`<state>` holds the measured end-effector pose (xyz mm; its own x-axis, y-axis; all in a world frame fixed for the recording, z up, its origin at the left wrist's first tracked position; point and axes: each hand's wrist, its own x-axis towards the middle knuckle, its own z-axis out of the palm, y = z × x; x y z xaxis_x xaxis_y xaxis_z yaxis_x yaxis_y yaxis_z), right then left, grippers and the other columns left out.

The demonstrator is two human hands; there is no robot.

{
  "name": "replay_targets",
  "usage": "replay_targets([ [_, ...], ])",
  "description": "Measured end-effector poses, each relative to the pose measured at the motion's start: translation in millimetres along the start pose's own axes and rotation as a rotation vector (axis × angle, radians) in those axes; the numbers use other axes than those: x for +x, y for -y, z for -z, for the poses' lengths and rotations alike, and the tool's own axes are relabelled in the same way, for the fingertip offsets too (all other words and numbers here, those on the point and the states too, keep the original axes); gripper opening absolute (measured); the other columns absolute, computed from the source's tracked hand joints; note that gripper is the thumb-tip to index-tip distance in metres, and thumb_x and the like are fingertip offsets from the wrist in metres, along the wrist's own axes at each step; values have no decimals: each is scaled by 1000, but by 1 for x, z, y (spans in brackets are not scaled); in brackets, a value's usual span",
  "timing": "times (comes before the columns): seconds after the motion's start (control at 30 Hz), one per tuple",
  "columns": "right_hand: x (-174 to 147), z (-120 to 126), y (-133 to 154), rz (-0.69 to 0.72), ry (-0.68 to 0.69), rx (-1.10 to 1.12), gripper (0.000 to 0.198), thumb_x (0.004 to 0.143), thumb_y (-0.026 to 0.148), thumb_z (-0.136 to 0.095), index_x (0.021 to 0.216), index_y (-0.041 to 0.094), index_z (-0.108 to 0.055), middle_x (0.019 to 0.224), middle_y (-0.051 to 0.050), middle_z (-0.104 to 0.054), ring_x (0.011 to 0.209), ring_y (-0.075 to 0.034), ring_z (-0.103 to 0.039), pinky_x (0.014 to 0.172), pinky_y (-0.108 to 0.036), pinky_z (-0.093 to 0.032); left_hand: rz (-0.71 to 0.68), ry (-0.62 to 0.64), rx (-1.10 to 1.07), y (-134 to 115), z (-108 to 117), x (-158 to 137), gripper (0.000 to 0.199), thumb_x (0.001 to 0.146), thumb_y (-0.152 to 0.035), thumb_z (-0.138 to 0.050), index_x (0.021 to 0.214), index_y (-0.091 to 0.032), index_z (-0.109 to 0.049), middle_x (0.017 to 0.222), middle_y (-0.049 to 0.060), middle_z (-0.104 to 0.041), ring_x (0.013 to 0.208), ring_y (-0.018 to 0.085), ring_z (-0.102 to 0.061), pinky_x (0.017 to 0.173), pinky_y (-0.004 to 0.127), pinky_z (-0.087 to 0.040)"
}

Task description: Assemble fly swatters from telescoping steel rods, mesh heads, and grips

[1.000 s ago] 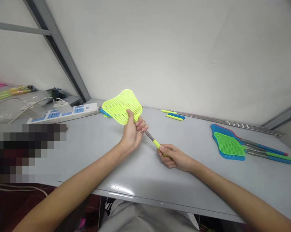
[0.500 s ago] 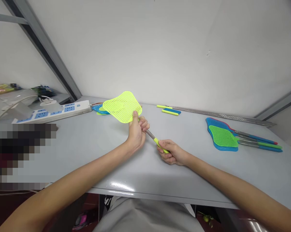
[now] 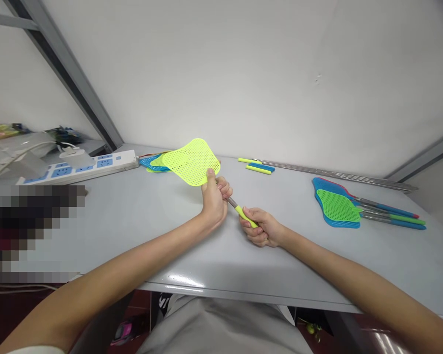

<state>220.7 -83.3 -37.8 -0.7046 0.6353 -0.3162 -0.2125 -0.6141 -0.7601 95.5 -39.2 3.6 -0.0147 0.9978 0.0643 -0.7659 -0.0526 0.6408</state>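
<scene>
A yellow-green fly swatter (image 3: 196,162) is held over the table by both my hands. My left hand (image 3: 214,196) is closed round its neck, with the thumb pressed against the lower edge of the perforated head. Its short metal shaft shows between my hands. My right hand (image 3: 261,226) wraps round the yellow grip at the lower end. Behind the swatter's head, a pile of blue and yellow-green swatter heads (image 3: 155,161) lies partly hidden on the table.
Several swatters (image 3: 339,206) with blue and green heads lie at the right. At the back are loose yellow and blue grips (image 3: 260,168) and long metal rods (image 3: 332,173). A white power strip (image 3: 85,168) with plugs sits at the left. The grey table's (image 3: 243,285) front edge runs before me.
My left hand and the swatter's head have shifted slightly to the right, a little closer to my right hand. Both hands keep their hold.
</scene>
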Motion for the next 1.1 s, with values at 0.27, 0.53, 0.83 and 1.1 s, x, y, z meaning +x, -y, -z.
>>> replay_targets([
  [0.27, 0, 1, 3, -7, 22, 25, 37, 79, 46, -32, 58, 16, -36, 36, 8, -23, 26, -2, -12, 20, -12, -13, -42, -24, 31, 6, -7, -4, 25, 79, -39, -40, 67, -17, -45, 43, -9, -17, 32, 2, -15, 32, 14, -16],
  [0.53, 1, 4, 6, -22, 36, 71, 35, 79, 44, -33, 58, 16, -35, 36, 9, -22, 26, -2, -10, 19, -11, -14, -53, -101, 42, 15, -7, -1, 41, 78, -41, -41, 49, -16, -25, 41, -9, -18, 31, 1, -15, 30, 14, -16],
  [0.83, 3, 6, 10, -68, 43, 98, 33, 79, 43, -35, 59, 17, -34, 36, 9, -22, 26, -2, -8, 17, -11, -15, -48, -152, 50, 19, -4, 0, 42, 78, -41, -40, 49, -17, -21, 41, -9, -18, 31, 1, -15, 30, 14, -16],
  [1.1, 3, 6, 10, -75, 34, 96, 33, 79, 44, -34, 60, 16, -34, 37, 9, -22, 26, -2, -8, 17, -11, -15, -37, -150, 35, 21, 2, 4, 37, 77, -42, -41, 53, -17, -28, 40, -10, -18, 31, 2, -15, 31, 14, -16],
])
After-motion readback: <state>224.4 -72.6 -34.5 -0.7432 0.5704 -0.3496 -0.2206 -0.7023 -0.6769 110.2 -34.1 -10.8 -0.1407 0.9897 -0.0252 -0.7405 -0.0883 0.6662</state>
